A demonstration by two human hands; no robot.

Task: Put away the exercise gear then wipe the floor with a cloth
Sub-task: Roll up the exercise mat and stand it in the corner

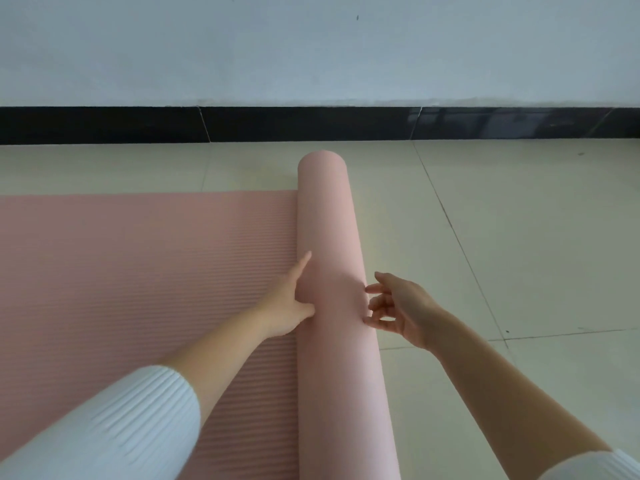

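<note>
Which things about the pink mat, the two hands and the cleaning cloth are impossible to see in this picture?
- Head view: the flat part of the pink mat runs off the left edge, so how much is still unrolled is unknown.
- The roll is cut by the bottom edge; its near end is unseen.
- Left hand: most fingers are hidden between the hand and the roll.
- Right hand: whether its fingertips touch the roll is unclear.
- No cloth is in frame.
</note>
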